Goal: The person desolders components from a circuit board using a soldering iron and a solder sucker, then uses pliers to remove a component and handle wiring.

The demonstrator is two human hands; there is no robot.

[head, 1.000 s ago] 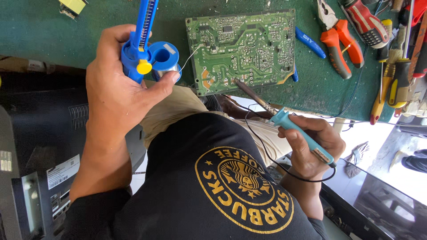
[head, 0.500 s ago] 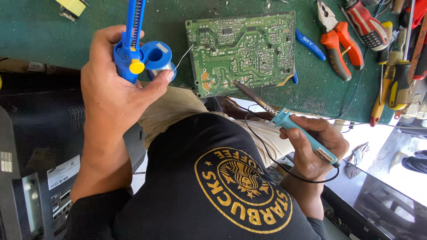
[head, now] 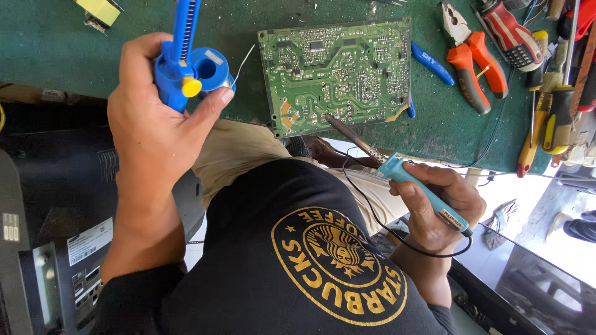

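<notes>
Green circuit board (head: 338,74) lying flat on green bench mat (head: 56,49). Your right hand (head: 437,208) gripping teal soldering iron (head: 422,192), tip touching board's near edge. Your left hand (head: 155,118) clutching blue solder spool (head: 195,68) beside board. Orange pliers (head: 472,65) lying nearby.

Bare green table (head: 56,49) left of circuit board (head: 338,74): free. Right side blocked w/ pliers (head: 475,68), screwdrivers (head: 546,118).
</notes>
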